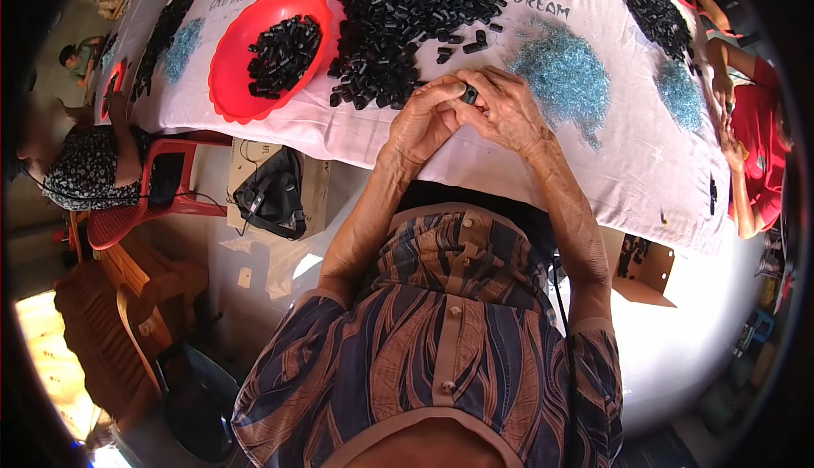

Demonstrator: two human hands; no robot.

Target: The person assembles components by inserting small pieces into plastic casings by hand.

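My left hand (426, 122) and my right hand (511, 114) meet over the near part of the cloth-covered table. Between their fingertips is a small black tubular piece (469, 93), its round end facing up. The fingers of both hands are closed around it, and I cannot make out whether a smaller part is pinched there too. Just beyond my left hand spreads a big pile of similar black pieces (398, 19). To the right of my right hand lies a heap of small, clear bluish pieces (564, 74).
A red scalloped basin (227, 65) with black pieces stands on the left of the pink cloth (356, 133). A person in red (757, 137) works at the right; another person (93, 163) sits by a red chair (165, 184). A cardboard box holds a black bag (271, 194).
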